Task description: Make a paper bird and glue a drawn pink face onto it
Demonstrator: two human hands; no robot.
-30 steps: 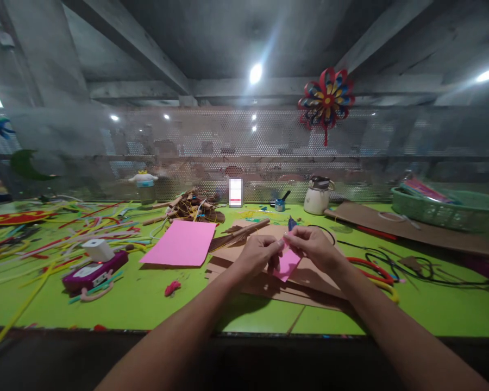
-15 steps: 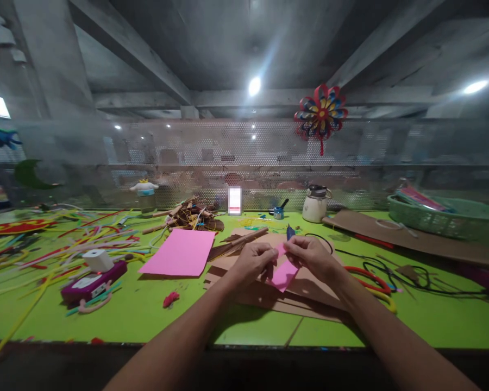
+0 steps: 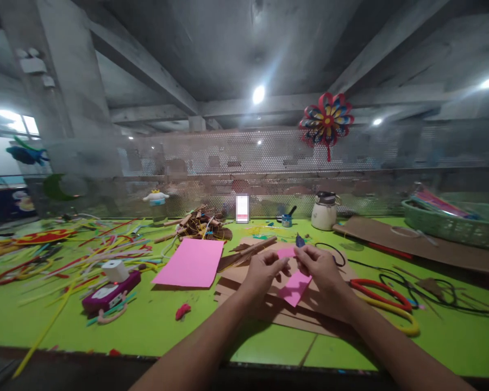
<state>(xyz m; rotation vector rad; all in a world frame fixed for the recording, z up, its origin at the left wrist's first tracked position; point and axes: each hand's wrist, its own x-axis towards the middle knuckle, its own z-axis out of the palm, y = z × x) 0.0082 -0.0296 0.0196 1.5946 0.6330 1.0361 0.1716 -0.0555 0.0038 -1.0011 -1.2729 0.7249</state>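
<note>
My right hand point(image 3: 315, 265) is closed in a pinch on a small piece of pink paper point(image 3: 286, 253) that shows between the two hands. My left hand point(image 3: 263, 274) has its fingers curled at the other end of this piece, closed on it. Below the fingers a pink paper strip point(image 3: 295, 289) slants over stacked brown cardboard point(image 3: 264, 304); whether it joins the held piece is hidden. Just behind my right hand stands a dark blue tip of a tool point(image 3: 299, 240). Scissors with red and yellow handles point(image 3: 385, 296) lie by my right wrist.
A pink sheet point(image 3: 191, 263) lies left of the cardboard. Farther left are a purple power strip point(image 3: 112, 293) and scattered coloured strips. Behind stand a bundle of brown scraps point(image 3: 204, 224), a phone-like white screen point(image 3: 242, 208), a jug point(image 3: 324, 212) and a green basket point(image 3: 464, 225).
The view has shifted, so everything sits lower and farther right. My left hand has turned a little, and more of the pink piece shows between both hands.
</note>
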